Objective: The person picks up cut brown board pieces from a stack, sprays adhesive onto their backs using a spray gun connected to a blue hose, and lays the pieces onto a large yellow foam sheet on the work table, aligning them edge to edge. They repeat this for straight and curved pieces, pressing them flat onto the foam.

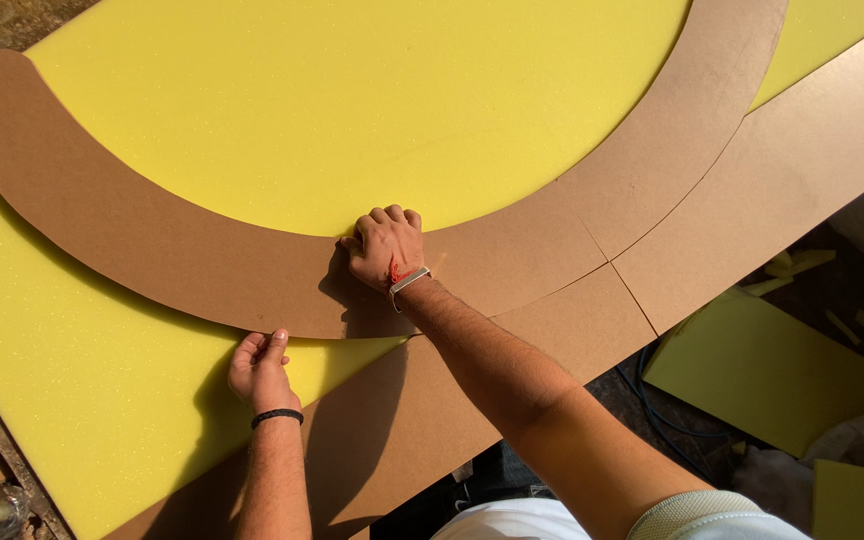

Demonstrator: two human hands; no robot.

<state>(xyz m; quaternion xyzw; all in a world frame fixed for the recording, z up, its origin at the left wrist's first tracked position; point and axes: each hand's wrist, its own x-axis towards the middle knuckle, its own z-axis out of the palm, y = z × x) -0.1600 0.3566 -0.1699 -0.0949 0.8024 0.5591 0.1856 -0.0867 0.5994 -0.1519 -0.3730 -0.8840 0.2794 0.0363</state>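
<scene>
**Pinning the curved template flat on the foam**

Pressing down with curled fingers, your right hand (pixel 384 245) sits on the inner edge of the brown arc-shaped template (pixel 152 240), knuckles bent and nothing gripped, at the lowest point of the curve. Your left hand (pixel 260 368) rests at the outer edge just below, fingers folded and thumb up against the board's rim, holding nothing that shows. The template lies flat on the yellow foam sheet (pixel 332 110), which spreads well past it on both sides. By the look of it, you are steadying the pattern in place; any next move calls for keeping both edges from sliding. Further out, straight brown boards (pixel 782 170) touch the arc's right end. No containers show, only yellow foam offcuts (pixel 752 370) on the floor.
</scene>
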